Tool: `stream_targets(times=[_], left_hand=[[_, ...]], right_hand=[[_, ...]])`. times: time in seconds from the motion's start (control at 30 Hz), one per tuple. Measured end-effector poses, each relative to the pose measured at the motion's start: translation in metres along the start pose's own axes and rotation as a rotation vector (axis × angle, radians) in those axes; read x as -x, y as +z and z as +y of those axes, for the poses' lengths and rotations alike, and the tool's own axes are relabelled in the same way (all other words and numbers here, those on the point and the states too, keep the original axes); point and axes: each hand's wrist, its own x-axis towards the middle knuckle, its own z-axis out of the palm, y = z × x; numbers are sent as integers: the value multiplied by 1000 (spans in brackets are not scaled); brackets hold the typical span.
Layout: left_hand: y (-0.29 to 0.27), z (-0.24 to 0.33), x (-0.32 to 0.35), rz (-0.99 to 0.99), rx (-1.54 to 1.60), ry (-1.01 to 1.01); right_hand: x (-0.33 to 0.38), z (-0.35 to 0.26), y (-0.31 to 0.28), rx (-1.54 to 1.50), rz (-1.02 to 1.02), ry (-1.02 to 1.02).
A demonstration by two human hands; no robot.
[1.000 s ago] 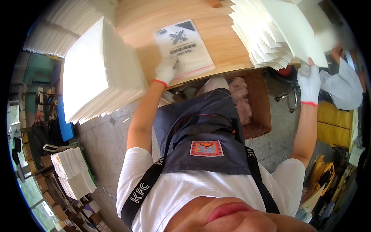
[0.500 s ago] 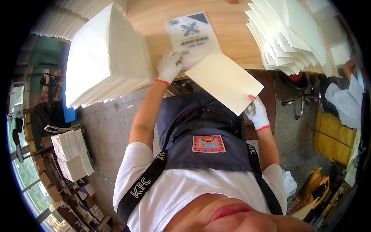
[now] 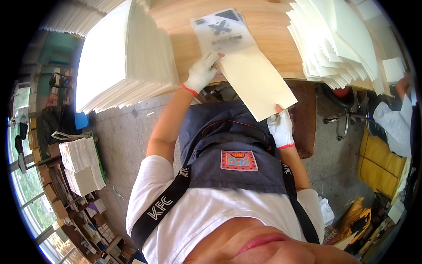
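A cream paper pad (image 3: 259,83) slants from the table edge toward my body. My right hand (image 3: 280,127), in a white glove with bare fingertips showing, is closed on the pad's near right corner, thumb on top. The pad's far end meets a clear plastic bag (image 3: 228,42) printed with dark crossed pencils, lying on the table; how far the pad reaches inside is hard to tell. My left hand (image 3: 203,72), also gloved, is closed at the bag's near left edge, its bare thumb beside the pad's far left corner.
A tall stack of white paper (image 3: 103,57) stands left on the wooden table (image 3: 268,35). Fanned white stacks (image 3: 329,39) are at the right. A wheeled chair (image 3: 340,114), a yellow cushion (image 3: 381,163) and a person's arm (image 3: 402,90) are farther right.
The pad has moved away from me and turned more lengthwise, its far end now against the bag. My left hand has shifted right and slightly farther out; my right hand has come left with the pad.
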Motion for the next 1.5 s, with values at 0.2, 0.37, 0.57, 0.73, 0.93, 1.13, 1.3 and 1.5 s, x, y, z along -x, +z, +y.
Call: stream_targets(times=[0.2,0.37,0.57,0.73,0.93,1.13,1.3,1.5], left_hand=[[38,1,27,582,391,-257],[27,11,26,486,539,-585],[22,-7,27,379,57,-203],[17,-16,27,241,96,-388],[3,-17,19,137,118,-299],[3,-20,16,141,365,-303],[15,-16,21,251,176,49],[75,29,35,709,1066,-475]], right_hand=[[21,2,20,83,-60,-49],[13,-9,2,99,-77,-43],[16,-2,15,152,-19,-84],[12,-8,8,282,-140,16],[-4,-11,-2,133,14,106],[-5,-10,-6,140,-30,149],[3,1,7,99,-51,115],[19,8,11,117,-127,102]])
